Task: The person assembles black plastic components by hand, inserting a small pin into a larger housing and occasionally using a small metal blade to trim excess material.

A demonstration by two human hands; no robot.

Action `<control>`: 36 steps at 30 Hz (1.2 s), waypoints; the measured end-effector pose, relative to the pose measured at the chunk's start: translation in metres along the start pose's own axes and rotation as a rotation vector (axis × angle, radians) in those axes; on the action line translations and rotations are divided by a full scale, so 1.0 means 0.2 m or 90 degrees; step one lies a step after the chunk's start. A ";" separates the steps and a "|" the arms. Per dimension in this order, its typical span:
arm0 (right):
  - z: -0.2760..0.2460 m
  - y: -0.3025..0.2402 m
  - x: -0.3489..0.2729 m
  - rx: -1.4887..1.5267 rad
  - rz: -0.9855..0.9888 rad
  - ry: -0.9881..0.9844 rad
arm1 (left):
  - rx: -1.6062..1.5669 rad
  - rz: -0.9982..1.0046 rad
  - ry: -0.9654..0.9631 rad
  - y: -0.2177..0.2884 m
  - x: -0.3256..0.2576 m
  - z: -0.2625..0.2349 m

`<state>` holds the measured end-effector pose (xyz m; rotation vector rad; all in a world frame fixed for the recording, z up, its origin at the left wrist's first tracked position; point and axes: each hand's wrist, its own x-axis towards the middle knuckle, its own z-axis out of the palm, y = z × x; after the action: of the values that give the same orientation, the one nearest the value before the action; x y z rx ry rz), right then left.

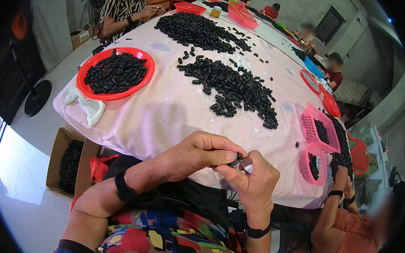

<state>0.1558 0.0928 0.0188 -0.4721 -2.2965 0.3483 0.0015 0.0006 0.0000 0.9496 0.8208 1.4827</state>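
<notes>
Close to the table's near edge, my hands meet in front of me. My left hand (193, 156) is closed, pinching a small black cylindrical piece (235, 159) between thumb and fingertips. Against that piece, my right hand (256, 180) grips a small flat object with a shiny, pale part (246, 166); the fingers cover most of it, so its kind is unclear. Beyond my hands, a loose pile of similar black pieces (233, 84) spreads over the pale pink tablecloth (161, 119). To the left, a red round tray (148, 79) holds many more such pieces.
A larger black heap (194, 31) lies farther back. Pink baskets (310, 115) stand at the right, near a co-worker's hands (343, 179). On the floor at left is a cardboard box (88, 159) with black items. A white cloth (92, 112) hangs at the table's corner. Other people sit around.
</notes>
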 end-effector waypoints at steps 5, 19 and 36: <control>0.01 0.00 -0.01 -0.020 0.004 -0.026 | -0.012 -0.010 0.007 0.00 0.00 -0.01; -0.04 -0.02 -0.01 0.182 0.063 -0.006 | -0.131 -0.053 0.022 0.01 0.00 -0.02; -0.05 0.00 0.00 0.314 0.049 -0.063 | 0.081 -0.014 -0.022 0.08 -0.03 -0.01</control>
<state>0.1630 0.0941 0.0262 -0.2946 -2.1843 0.9642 -0.0063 -0.0063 0.0121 1.0557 0.9061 1.4048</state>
